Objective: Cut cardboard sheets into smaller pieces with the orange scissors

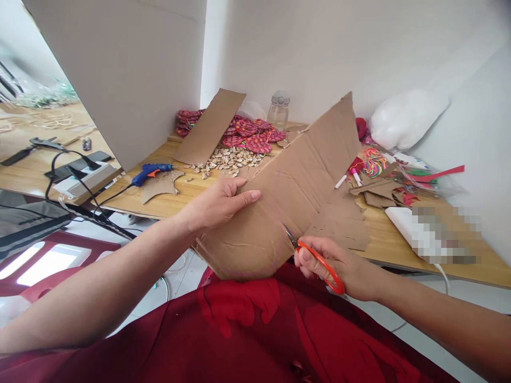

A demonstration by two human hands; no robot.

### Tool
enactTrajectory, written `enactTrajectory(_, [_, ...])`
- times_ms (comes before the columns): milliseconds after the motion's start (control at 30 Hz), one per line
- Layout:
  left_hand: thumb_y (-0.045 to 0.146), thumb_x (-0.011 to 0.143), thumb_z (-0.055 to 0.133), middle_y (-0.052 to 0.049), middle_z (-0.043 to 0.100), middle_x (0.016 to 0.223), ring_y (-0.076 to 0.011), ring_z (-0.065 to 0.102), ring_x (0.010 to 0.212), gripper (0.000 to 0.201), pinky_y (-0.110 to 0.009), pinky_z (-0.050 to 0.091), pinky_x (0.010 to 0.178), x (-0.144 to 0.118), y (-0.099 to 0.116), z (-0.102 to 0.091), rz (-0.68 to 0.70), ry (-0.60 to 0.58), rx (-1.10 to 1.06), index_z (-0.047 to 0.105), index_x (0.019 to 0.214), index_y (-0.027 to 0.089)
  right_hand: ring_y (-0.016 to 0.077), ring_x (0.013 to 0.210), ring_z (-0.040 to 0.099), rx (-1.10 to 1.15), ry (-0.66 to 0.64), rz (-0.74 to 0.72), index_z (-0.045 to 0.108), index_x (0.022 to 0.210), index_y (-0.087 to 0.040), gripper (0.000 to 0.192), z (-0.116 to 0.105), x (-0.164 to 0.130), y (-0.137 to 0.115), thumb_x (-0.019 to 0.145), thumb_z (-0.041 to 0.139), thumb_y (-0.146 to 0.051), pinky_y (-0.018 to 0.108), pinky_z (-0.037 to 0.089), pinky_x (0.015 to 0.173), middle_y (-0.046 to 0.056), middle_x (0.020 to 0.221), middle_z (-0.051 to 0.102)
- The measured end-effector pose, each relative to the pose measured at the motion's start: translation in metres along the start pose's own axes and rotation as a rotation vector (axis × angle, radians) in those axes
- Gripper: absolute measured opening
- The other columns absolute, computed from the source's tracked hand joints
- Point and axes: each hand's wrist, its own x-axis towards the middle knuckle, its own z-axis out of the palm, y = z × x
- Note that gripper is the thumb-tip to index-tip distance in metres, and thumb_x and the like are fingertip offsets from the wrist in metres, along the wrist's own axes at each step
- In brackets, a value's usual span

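Observation:
A large piece of brown cardboard (pixel 295 181) is tilted up in front of me, its lower end near my lap and its upper corner pointing to the right. My left hand (pixel 227 199) grips its left edge, thumb on the face and the other fingers hidden behind. Faint purple lines curve across the lower part of the sheet. My right hand (pixel 319 258) is closed on orange-handled scissors (pixel 333 279). Their blades are at the cardboard's lower right edge, with one blade tip visible on the face beside a purple line.
A blue glue gun (pixel 151 173) lies at left near a power strip (pixel 88 178). Behind are a cardboard strip (pixel 211 127), pale shells (pixel 235 159), red patterned pieces (pixel 255 135) and a bottle (pixel 278 109). Cardboard scraps (pixel 381 191), coloured cord (pixel 374 162) and a white device (pixel 411 234) are at right.

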Motion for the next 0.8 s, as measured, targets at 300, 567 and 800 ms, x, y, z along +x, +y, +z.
enactTrajectory(300, [0.046, 0.088, 0.069, -0.002, 0.071, 0.080, -0.0136, 0.064, 0.064, 0.031, -0.020, 0.050, 0.054, 0.001, 0.003, 0.001, 0.035, 0.003, 0.102, 0.068, 0.090, 0.015, 0.0084, 0.053, 0.037, 0.127, -0.016, 0.031, 0.049, 0.079, -0.019, 0.055, -0.001, -0.001, -0.003, 0.091, 0.053, -0.072, 0.023, 0.027, 0.048, -0.003, 0.066, 0.051])
enactTrajectory(567, [0.051, 0.089, 0.065, -0.004, 0.071, 0.082, -0.0153, 0.064, 0.065, 0.037, -0.021, 0.047, 0.051, -0.007, 0.002, 0.002, 0.013, 0.020, 0.165, 0.066, 0.090, 0.015, 0.0084, 0.048, 0.041, 0.219, -0.032, 0.165, 0.059, 0.070, -0.015, 0.069, 0.009, 0.002, 0.002, 0.082, 0.053, -0.083, 0.024, 0.028, 0.048, 0.001, 0.056, 0.055])
enactTrajectory(800, [0.052, 0.087, 0.069, -0.002, 0.069, 0.077, -0.0143, 0.063, 0.062, 0.037, -0.020, 0.046, 0.050, -0.006, 0.002, 0.000, 0.017, 0.025, 0.108, 0.065, 0.087, 0.014, 0.0093, 0.051, 0.039, 0.261, -0.039, 0.104, 0.048, 0.064, -0.019, 0.064, 0.014, 0.001, 0.009, 0.078, 0.063, -0.079, 0.024, 0.026, 0.049, -0.003, 0.057, 0.048])
